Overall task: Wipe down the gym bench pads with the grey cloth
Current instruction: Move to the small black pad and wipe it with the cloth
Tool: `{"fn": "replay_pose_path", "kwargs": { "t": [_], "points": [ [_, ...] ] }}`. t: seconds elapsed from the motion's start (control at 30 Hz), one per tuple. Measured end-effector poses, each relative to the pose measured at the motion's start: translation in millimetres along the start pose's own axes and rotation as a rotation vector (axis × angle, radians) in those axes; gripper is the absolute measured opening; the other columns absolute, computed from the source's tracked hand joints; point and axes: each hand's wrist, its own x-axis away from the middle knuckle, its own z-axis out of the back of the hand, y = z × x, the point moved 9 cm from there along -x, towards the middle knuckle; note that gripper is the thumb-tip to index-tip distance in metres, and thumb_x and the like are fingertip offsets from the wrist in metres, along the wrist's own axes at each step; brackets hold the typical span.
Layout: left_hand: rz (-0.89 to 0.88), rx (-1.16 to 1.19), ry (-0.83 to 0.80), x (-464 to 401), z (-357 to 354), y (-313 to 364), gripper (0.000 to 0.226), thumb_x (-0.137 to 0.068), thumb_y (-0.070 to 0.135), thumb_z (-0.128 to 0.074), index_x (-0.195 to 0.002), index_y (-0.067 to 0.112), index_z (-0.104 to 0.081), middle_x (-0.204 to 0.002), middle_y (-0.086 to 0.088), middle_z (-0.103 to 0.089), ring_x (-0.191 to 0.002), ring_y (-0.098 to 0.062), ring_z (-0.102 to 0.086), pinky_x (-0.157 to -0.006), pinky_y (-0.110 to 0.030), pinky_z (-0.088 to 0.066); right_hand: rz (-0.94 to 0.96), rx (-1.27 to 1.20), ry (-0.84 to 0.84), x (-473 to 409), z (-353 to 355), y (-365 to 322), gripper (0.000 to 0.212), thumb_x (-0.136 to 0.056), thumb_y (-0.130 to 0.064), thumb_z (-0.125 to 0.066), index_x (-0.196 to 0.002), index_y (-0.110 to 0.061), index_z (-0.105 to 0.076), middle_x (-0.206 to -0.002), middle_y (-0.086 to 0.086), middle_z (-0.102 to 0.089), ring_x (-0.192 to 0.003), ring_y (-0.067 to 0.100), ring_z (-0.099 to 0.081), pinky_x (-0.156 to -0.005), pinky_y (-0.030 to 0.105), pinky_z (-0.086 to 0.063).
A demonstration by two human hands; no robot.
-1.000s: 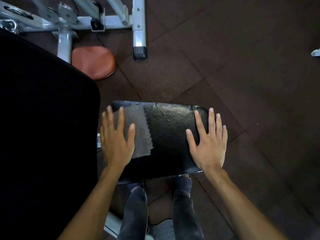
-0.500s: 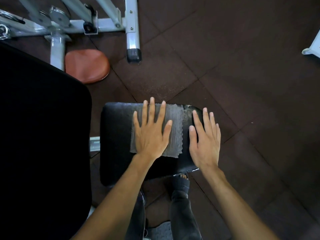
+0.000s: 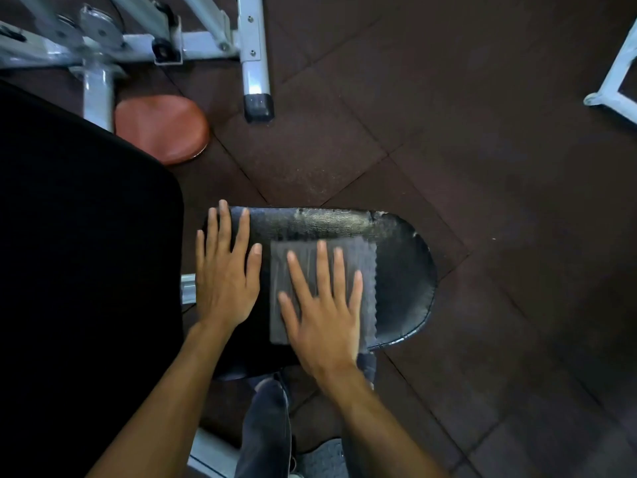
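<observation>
The dark rubber-tiled floor (image 3: pixel 448 132) filled most of what I saw. At my left rose the big black back pad (image 3: pixel 86 253) of the bench, wholly in shadow. Beyond it stood the white steel frame (image 3: pixel 255 56) of a machine, one black-capped foot on the floor, and a second white frame (image 3: pixel 617 81) showed at the far right edge. Just beside the first frame sat a round reddish-brown pad (image 3: pixel 162 129).

Before me lay the small black seat pad (image 3: pixel 403 277), its cover worn and scuffed pale along the far edge, its right end rounded. The grey cloth (image 3: pixel 365 257) lay flat on the middle of that pad, its zigzag edge toward the right.

My right hand (image 3: pixel 324 319) pressed flat on the cloth, fingers straight and spread, that grip open with nothing curled round anything; the hand looked a little blurred. My left hand (image 3: pixel 224 277) rested flat on the pad's left end, just beside the cloth, its grip equally open, fingers straight and pointing away from me. Below the pad showed my grey trouser legs (image 3: pixel 265 426).
</observation>
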Motion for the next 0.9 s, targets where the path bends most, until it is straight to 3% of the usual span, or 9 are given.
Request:
{"fn": "replay_pose_path", "kwargs": {
  "t": [0.17,0.27,0.37,0.43,0.53,0.67,0.8,0.9],
  "points": [
    [0.003,-0.031,-0.013,-0.5,1.0,2.3,0.060,-0.104,0.041,-0.018,-0.159,0.016,-0.018,-0.167,-0.012,-0.005,-0.155,-0.027,-0.002,-0.125,-0.050,-0.010,0.001,0.087,-0.005,35.7,16.5,73.5,0.061,-0.099,-0.058,-0.032,-0.155,-0.039,-0.019,-0.165,0.006,-0.012,-0.152,0.029,-0.010,-0.119,0.057,-0.010],
    [0.015,-0.087,-0.022,-2.3,-1.2,1.7,0.061,-0.104,0.042,-0.018,-0.159,0.016,-0.017,-0.167,-0.013,-0.005,-0.155,-0.029,-0.003,-0.125,-0.051,-0.011,-0.158,0.079,0.035,-11.0,32.5,95.7,0.060,-0.101,-0.055,-0.028,-0.156,-0.036,-0.017,-0.166,0.007,-0.010,-0.152,0.029,-0.005,-0.120,0.058,-0.009],
    [0.012,-0.122,-0.030,-2.2,-4.4,1.0,0.061,-0.104,0.043,-0.018,-0.159,0.017,-0.015,-0.167,-0.013,-0.004,-0.155,-0.029,-0.003,-0.125,-0.051,-0.011,-0.282,0.024,0.075,-72.6,37.7,76.3,0.059,-0.101,-0.056,-0.021,-0.156,-0.036,-0.016,-0.166,0.007,-0.011,-0.152,0.031,-0.003,-0.118,0.061,-0.007],
    [0.010,-0.109,-0.016,-2.8,-5.1,0.5,0.061,-0.104,0.043,-0.019,-0.159,0.018,-0.015,-0.167,-0.012,-0.005,-0.155,-0.028,-0.003,-0.125,-0.050,-0.010,-0.196,0.039,0.043,-88.9,30.2,46.9,0.059,-0.101,-0.057,-0.020,-0.156,-0.035,-0.017,-0.165,0.008,-0.013,-0.152,0.033,-0.003,-0.118,0.061,-0.004],
    [-0.012,-0.078,-0.001,0.5,-3.6,1.7,0.060,-0.104,0.042,-0.022,-0.159,0.017,-0.018,-0.167,-0.011,-0.007,-0.155,-0.029,-0.005,-0.125,-0.051,-0.011,0.070,0.074,-0.012,-46.1,19.0,16.7,0.061,-0.101,-0.058,-0.026,-0.157,-0.036,-0.013,-0.166,0.008,-0.007,-0.152,0.032,0.002,-0.120,0.059,-0.004],
    [-0.025,-0.068,0.000,1.4,-0.6,1.1,0.060,-0.104,0.042,-0.022,-0.159,0.017,-0.019,-0.167,-0.012,-0.007,-0.155,-0.029,-0.005,-0.125,-0.051,-0.011,0.253,0.112,-0.038,25.0,18.1,57.2,0.060,-0.100,-0.061,-0.030,-0.155,-0.039,-0.019,-0.166,0.002,-0.009,-0.153,0.028,-0.003,-0.118,0.058,-0.015],
    [-0.005,-0.098,-0.017,-1.5,-2.0,1.8,0.061,-0.103,0.043,-0.020,-0.159,0.017,-0.017,-0.167,-0.013,-0.007,-0.155,-0.030,-0.005,-0.125,-0.051,-0.011,0.110,0.124,0.011,-4.3,35.2,113.5,0.060,-0.100,-0.059,-0.026,-0.156,-0.038,-0.016,-0.166,0.003,-0.007,-0.153,0.028,0.000,-0.118,0.061,-0.010],
    [0.011,-0.125,-0.046,-2.5,-5.2,-0.8,0.062,-0.103,0.044,-0.019,-0.159,0.016,-0.015,-0.167,-0.014,-0.004,-0.155,-0.031,-0.003,-0.124,-0.052,-0.011,-0.059,0.087,0.024,-30.2,38.7,106.7,0.063,-0.100,-0.061,-0.027,-0.156,-0.037,-0.014,-0.166,0.006,-0.004,-0.152,0.032,0.005,-0.116,0.068,-0.003]
  ]
}}
